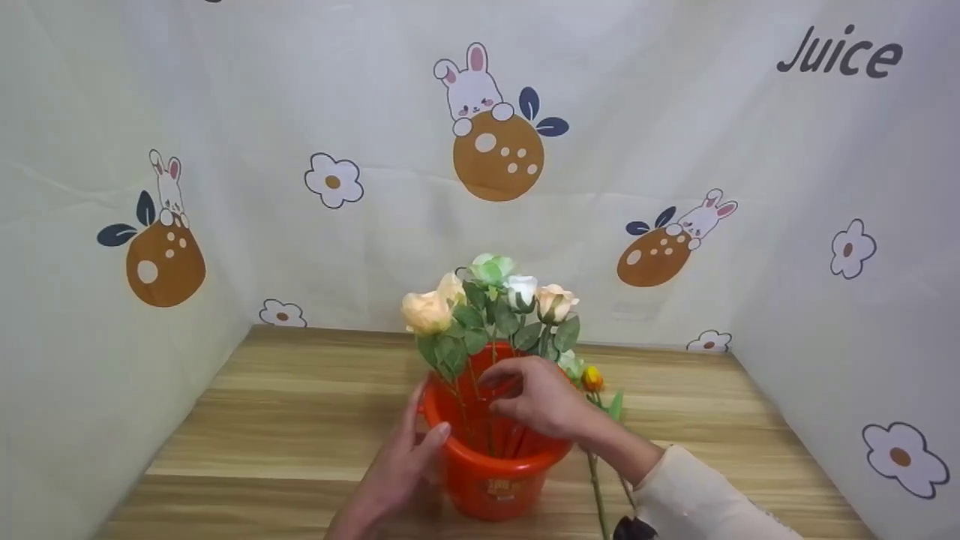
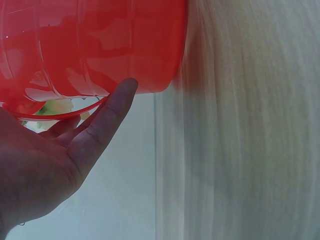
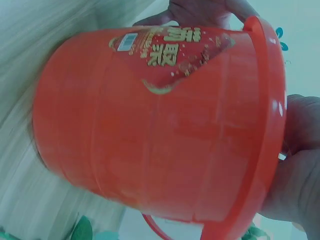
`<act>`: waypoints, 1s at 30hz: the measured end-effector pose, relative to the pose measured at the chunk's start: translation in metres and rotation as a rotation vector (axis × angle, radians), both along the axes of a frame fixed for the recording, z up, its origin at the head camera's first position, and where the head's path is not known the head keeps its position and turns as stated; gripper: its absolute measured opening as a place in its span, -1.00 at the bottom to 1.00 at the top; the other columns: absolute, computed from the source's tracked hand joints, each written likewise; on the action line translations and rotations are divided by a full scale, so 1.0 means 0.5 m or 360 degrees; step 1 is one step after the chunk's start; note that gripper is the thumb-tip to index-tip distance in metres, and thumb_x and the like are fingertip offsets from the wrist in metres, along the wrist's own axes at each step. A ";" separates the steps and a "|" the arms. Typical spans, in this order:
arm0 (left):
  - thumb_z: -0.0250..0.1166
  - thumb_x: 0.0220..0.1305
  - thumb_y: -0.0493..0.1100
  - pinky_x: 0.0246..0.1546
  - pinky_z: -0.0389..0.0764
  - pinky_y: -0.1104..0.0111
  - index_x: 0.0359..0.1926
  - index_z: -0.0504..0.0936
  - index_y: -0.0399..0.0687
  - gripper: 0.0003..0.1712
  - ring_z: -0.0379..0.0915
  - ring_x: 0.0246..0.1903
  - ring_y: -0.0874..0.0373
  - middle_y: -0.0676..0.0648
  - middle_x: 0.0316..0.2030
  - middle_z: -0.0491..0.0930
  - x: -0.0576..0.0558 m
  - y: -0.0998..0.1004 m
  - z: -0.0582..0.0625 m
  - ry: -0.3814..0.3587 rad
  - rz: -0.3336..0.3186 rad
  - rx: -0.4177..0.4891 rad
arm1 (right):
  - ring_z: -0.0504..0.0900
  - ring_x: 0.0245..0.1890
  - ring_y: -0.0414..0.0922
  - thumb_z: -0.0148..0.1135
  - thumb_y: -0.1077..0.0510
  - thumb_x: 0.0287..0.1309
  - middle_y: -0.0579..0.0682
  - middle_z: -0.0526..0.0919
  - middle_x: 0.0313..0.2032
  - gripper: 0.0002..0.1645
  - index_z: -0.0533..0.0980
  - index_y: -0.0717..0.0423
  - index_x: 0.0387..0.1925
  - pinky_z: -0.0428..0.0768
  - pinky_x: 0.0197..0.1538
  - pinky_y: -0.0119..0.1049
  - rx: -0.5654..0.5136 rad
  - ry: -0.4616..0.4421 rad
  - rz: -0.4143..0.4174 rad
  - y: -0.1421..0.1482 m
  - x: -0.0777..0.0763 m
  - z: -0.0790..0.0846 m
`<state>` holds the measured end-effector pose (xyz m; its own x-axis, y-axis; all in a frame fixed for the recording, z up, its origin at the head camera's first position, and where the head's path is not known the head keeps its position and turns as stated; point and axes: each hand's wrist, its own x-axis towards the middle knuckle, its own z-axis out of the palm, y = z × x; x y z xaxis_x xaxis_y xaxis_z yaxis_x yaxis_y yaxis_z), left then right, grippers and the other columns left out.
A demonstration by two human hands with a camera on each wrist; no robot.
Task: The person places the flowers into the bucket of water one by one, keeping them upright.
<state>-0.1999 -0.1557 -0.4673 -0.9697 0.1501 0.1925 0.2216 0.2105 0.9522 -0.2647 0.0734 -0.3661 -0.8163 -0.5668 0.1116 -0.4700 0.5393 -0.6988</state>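
A red plastic bucket [image 1: 495, 484] stands upright, holding several long-stemmed artificial flowers. Among them are a large peach flower [image 1: 427, 311], a green one [image 1: 491, 268], a white rose [image 1: 521, 291] and a peach rose [image 1: 556, 303]. My left hand [image 1: 401, 457] supports the bucket's left side, its thumb at the rim; a straight finger [image 2: 102, 125] lies against the outer wall in the left wrist view. Over the bucket's mouth, my right hand [image 1: 536, 397] has loosely bent fingers close to the stems, with a gap between thumb and index finger. The rim partly hides it in the right wrist view.
Right of the bucket, an orange-yellow tulip [image 1: 592, 378] and a pale green flower [image 1: 570, 364] lie on the wood-grain table [image 1: 300, 420], stems toward the front. A dark object [image 1: 634, 529] shows at the front edge. Printed cloth [image 1: 375, 247] encloses the back and sides.
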 end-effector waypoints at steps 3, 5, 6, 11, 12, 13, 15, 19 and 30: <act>0.12 0.61 0.12 0.11 0.69 -0.14 0.72 -0.13 0.15 -0.11 0.59 0.20 -0.24 -0.41 0.61 0.10 0.001 0.001 0.000 -0.0007 0.0000 0.0001 | 0.75 -0.08 -0.04 0.41 0.34 0.23 0.13 0.79 0.01 -0.59 0.70 0.18 0.12 0.79 0.02 -0.08 -0.0039 -0.0006 -0.0033 0.013 -0.003 0.007; 0.13 0.60 0.12 0.16 0.65 -0.18 0.72 -0.12 0.14 -0.10 0.58 0.22 -0.25 -0.41 0.61 0.10 0.002 0.001 -0.001 -0.0004 0.0006 -0.0007 | 0.76 -0.08 -0.02 0.41 0.34 0.24 0.15 0.79 0.01 -0.59 0.70 0.19 0.13 0.80 0.01 -0.08 -0.0059 0.0008 -0.0055 0.021 -0.005 0.013; 0.13 0.60 0.12 0.19 0.64 -0.19 0.72 -0.12 0.14 -0.11 0.57 0.23 -0.26 -0.40 0.61 0.10 0.002 0.001 -0.001 -0.0002 0.0007 -0.0007 | 0.76 -0.07 -0.01 0.41 0.34 0.24 0.16 0.79 0.01 -0.59 0.69 0.19 0.13 0.80 0.01 -0.08 -0.0067 0.0014 -0.0066 0.026 -0.006 0.015; 0.12 0.60 0.15 0.28 0.53 -0.29 0.72 -0.10 0.15 -0.11 0.53 0.28 -0.29 -0.38 0.62 0.10 0.003 0.003 0.000 0.0021 0.0052 -0.0060 | 0.77 -0.10 0.01 0.43 0.34 0.22 0.20 0.78 -0.04 -0.58 0.69 0.21 0.13 0.81 -0.03 -0.09 -0.0113 0.0045 -0.0133 0.050 -0.011 0.027; 0.12 0.59 0.15 0.30 0.51 -0.30 0.72 -0.09 0.15 -0.11 0.52 0.30 -0.30 -0.37 0.62 0.10 0.002 0.003 0.001 0.0020 0.0062 -0.0067 | 0.78 -0.11 0.01 0.44 0.34 0.21 0.21 0.78 -0.05 -0.58 0.69 0.21 0.13 0.82 -0.04 -0.08 -0.0124 0.0048 -0.0145 0.056 -0.012 0.030; 0.12 0.59 0.16 0.31 0.50 -0.31 0.72 -0.09 0.15 -0.11 0.50 0.31 -0.30 -0.37 0.62 0.10 0.003 0.004 0.001 0.0018 0.0071 -0.0071 | 0.79 -0.13 0.01 0.44 0.34 0.21 0.22 0.78 -0.05 -0.57 0.69 0.21 0.13 0.82 -0.05 -0.09 -0.0140 0.0038 -0.0159 0.063 -0.013 0.033; 0.13 0.59 0.17 0.34 0.46 -0.32 0.72 -0.09 0.16 -0.11 0.47 0.34 -0.31 -0.34 0.63 0.09 0.002 0.004 0.002 0.0006 0.0085 -0.0069 | 0.80 -0.15 0.01 0.44 0.35 0.21 0.23 0.77 -0.06 -0.57 0.69 0.22 0.13 0.83 -0.08 -0.09 -0.0172 0.0016 -0.0188 0.076 -0.016 0.038; 0.12 0.59 0.15 0.36 0.41 -0.36 0.72 -0.11 0.13 -0.10 0.43 0.37 -0.34 -0.34 0.65 0.05 0.003 0.003 0.003 0.0015 0.0087 -0.0064 | 0.83 -0.18 0.02 0.42 0.33 0.21 0.26 0.77 -0.06 -0.55 0.67 0.24 0.16 0.83 -0.10 -0.13 -0.0225 0.0004 -0.0239 0.103 -0.019 0.045; 0.11 0.60 0.11 0.24 0.56 -0.29 0.72 -0.12 0.11 -0.11 0.51 0.29 -0.33 -0.41 0.63 0.05 0.006 0.004 0.003 0.0010 0.0065 -0.0056 | 0.81 -0.25 0.14 0.39 0.29 0.26 0.22 0.77 -0.16 -0.50 0.61 0.30 0.23 0.83 -0.21 -0.22 -0.0305 -0.0013 -0.0369 0.180 -0.029 0.044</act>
